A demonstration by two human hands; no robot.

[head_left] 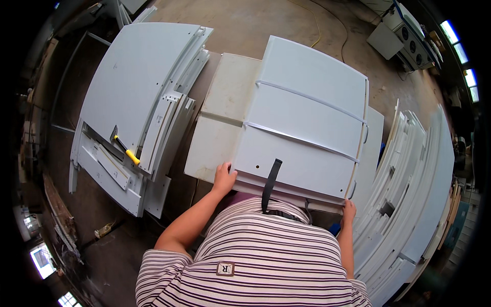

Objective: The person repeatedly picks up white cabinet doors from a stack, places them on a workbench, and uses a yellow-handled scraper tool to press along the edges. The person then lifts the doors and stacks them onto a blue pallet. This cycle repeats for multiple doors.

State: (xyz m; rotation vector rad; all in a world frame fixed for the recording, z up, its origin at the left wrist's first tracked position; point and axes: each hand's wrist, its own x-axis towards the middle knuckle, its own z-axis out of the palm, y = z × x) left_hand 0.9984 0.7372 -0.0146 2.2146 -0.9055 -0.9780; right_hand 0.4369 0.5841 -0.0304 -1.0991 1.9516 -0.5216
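Observation:
A white cabinet lies in front of me, with two metal strips across its top and small handles on its right edge. My left hand is closed on its near left corner, thumb side up. At the near right corner, my right hand grips the edge, its fingers partly hidden. Whether the cabinet is lifted or resting, I cannot tell. A black strap hangs over the near edge, in front of my striped shirt.
Cream-coloured boards lie beneath and left of the cabinet. On the left, a stack of white panels carries a hammer with a yellow and black handle. More white panels lean at the right. An appliance-like unit stands far right.

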